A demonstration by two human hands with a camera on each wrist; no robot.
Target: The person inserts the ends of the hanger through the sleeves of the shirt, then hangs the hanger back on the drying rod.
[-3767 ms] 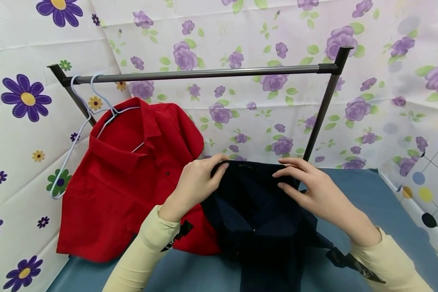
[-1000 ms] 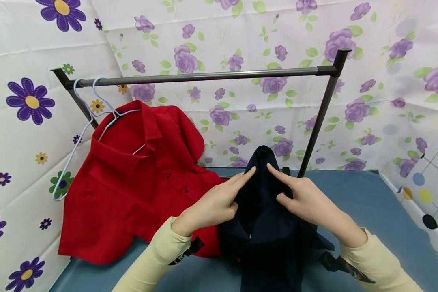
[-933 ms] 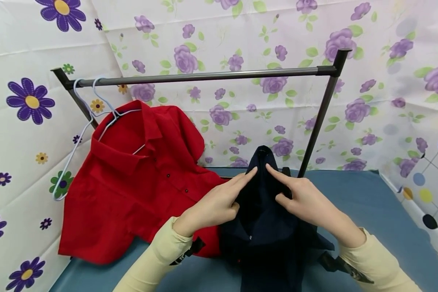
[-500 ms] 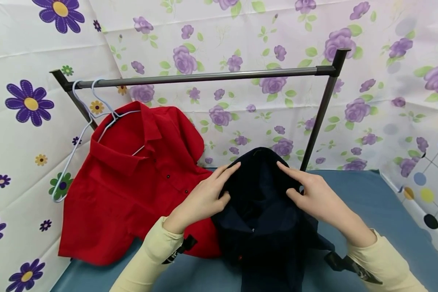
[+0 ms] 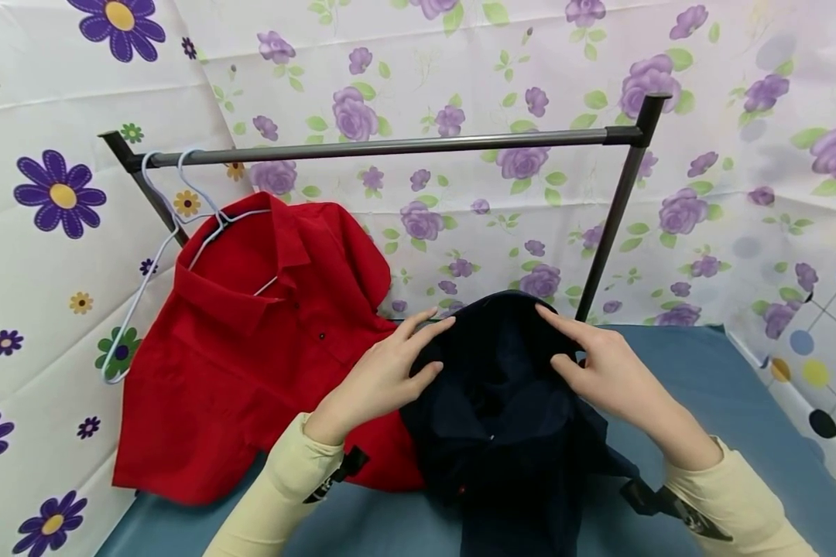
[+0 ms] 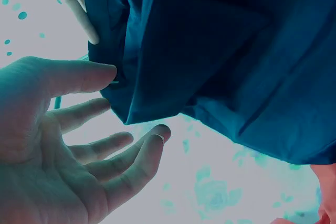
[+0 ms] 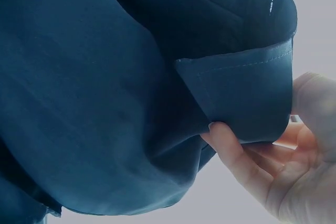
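Observation:
A dark navy garment [image 5: 491, 387] with a collar lies upright-necked at centre right; its collar fills much of the right wrist view [image 7: 241, 85]. Beside the collar's left edge is my left hand [image 5: 383, 375], fingers spread and loosely bent, thumb apart from them; in the left wrist view the left hand [image 6: 68, 140] has its thumb tip at the cloth. My right hand [image 5: 616, 375] touches the collar's right side, index finger extended and thumb apart. In the right wrist view some fingers of the right hand [image 7: 294, 166] are partly hidden behind the collar.
A dark metal rail [image 5: 390, 147] spans behind. Two pale blue hangers [image 5: 142, 282] hang at its left end, one inside a red shirt [image 5: 251, 371]. The shirt reaches the navy garment. Blue cloth [image 5: 676, 371] covers the table; floral sheets stand behind.
The collar, narrowed to a peak about a second ago, has spread into a wider, lower arch. Both hands have moved apart from each other along its sides.

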